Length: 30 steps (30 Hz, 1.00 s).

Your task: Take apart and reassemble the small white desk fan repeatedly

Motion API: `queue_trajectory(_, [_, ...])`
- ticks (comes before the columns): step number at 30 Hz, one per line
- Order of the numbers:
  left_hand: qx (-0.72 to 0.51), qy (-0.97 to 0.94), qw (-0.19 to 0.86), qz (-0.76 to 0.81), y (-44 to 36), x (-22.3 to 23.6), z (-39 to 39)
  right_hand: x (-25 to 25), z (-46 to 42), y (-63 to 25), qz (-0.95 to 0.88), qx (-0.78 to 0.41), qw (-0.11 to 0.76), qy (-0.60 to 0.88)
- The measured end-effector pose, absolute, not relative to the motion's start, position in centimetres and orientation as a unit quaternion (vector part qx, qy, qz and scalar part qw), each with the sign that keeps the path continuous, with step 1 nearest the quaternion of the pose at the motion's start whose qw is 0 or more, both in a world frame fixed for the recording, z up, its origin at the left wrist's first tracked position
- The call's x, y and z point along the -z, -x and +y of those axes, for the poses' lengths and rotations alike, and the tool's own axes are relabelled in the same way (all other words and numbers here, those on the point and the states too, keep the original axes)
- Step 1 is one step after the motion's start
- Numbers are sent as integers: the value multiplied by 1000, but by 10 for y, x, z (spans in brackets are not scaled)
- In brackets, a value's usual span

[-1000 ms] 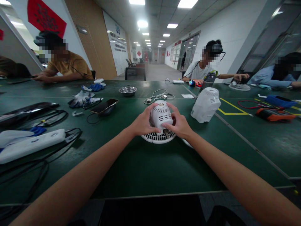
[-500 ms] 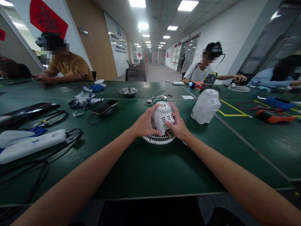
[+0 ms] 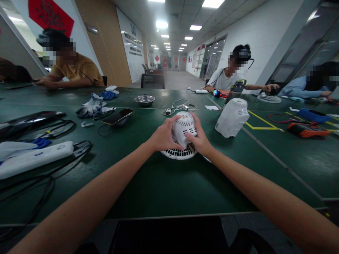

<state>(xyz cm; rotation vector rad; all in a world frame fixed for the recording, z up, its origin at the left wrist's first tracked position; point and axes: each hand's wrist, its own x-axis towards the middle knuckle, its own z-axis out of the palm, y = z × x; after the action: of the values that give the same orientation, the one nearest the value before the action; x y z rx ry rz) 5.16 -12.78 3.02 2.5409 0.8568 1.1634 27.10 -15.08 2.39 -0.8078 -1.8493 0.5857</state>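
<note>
A small white fan lies face down on the green table, its round grille (image 3: pixel 178 153) flat on the surface and its ribbed motor housing (image 3: pixel 184 127) pointing up. My left hand (image 3: pixel 161 137) is wrapped round the left side of the housing. My right hand (image 3: pixel 199 137) grips its right side, fingers pressed on the ribs. A second white fan housing (image 3: pixel 232 117) stands tilted on the table just to the right, untouched.
A phone (image 3: pixel 118 117), gloves (image 3: pixel 91 108), a steel bowl (image 3: pixel 144 100) and a white cable (image 3: pixel 177 107) lie behind the fan. White cases and black cables (image 3: pixel 34 157) crowd the left. An orange meter (image 3: pixel 307 129) lies right. Three other people sit around the table.
Both hands stay on the housing; my right hand's fingers have shifted slightly round it. The view has tipped a little.
</note>
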Motion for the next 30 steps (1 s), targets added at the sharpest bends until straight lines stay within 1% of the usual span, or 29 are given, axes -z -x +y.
queue_trajectory(3, [-396, -864, 106, 294, -52, -29, -129, -26, -152, -272, -770, -225, 488, 343])
queue_trajectory(8, [-394, -865, 101, 293, -50, -24, -123, -24, -149, -275, -770, -232, 490, 336])
queue_trajectory(11, [-409, -855, 134, 289, -41, -19, -113, -21, -145, -283, -771, -235, 491, 332])
queue_trajectory(13, [-436, -822, 151, 332, -32, -14, -104, -21, -142, -291, -767, -223, 494, 343])
queue_trajectory(16, [-465, -763, 152, 423, -17, -6, -89, -20, -136, -304, -744, -179, 513, 388])
queue_trajectory(18, [-441, -736, 191, 477, -9, -2, -80, -18, -131, -312, -724, -167, 525, 415])
queue_trajectory(19, [-409, -734, 216, 498, -7, -1, -77, -16, -129, -315, -715, -172, 528, 424])
queue_trajectory(22, [-344, -748, 242, 512, -2, 0, -70, -10, -121, -320, -687, -203, 536, 447])
queue_trajectory(30, [-342, -746, 253, 513, -3, -3, -70, -8, -116, -319, -673, -237, 539, 447])
